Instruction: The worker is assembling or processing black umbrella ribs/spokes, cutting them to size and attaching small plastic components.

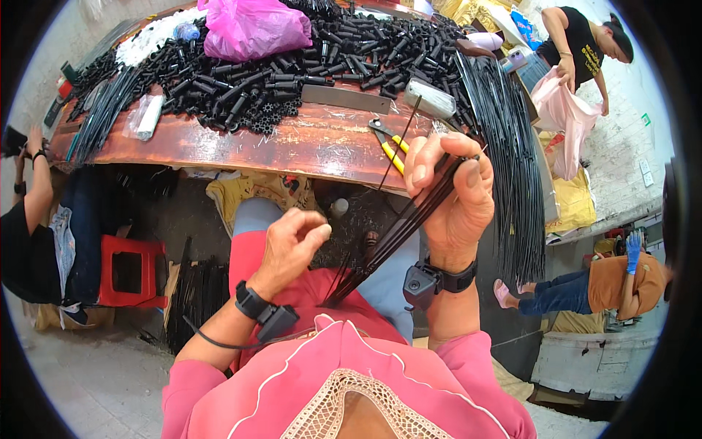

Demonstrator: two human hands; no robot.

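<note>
My right hand [468, 197] is raised near the table's front edge, its fingers closed around a bundle of long, thin black strips [398, 238]. The bundle slants down to the left toward my lap, and one strip sticks up apart from the others. My left hand [291, 247] hovers left of the bundle, not touching it. Its fingers are curled, with thumb and forefinger close together; whether anything small is between them is hidden. Beyond my right hand, cutting pliers with yellow handles [393, 155] lie on the table.
Heaped black tubular parts [351, 51] cover the back of the wooden table [205, 146], under a pink plastic bag [252, 29]. Long black strips [512, 161] overhang its right edge. A metal bar [345, 98] lies mid-table. A red stool [131, 272] stands left; other people are at both sides.
</note>
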